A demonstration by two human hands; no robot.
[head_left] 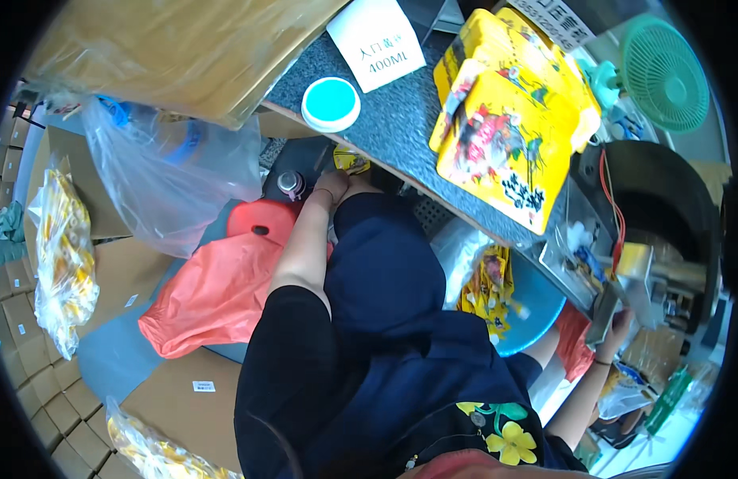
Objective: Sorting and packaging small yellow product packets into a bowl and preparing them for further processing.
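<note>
My left hand (334, 184) is low under the table edge, beside my bare knee, with a band on its wrist. Just past it lies a yellow printed piece (351, 159); I cannot tell whether my fingers touch it, as they are small and partly hidden. A bottle with a metallic cap (291, 184) stands to the left of this hand. On the far right, my right hand (616, 334) reaches to the metal part (604, 313) of a machine (664, 275). That part hides most of its fingers, so its grip does not show.
Flat yellow floral packages (505, 132) are stacked on the grey tabletop (393, 132), near a round turquoise-topped tub (331, 104), a white card (377, 44) and a green fan (664, 73). A blue basin (536, 307) holds yellow packaging. Cartons (173, 407) and a red bag (213, 295) are left.
</note>
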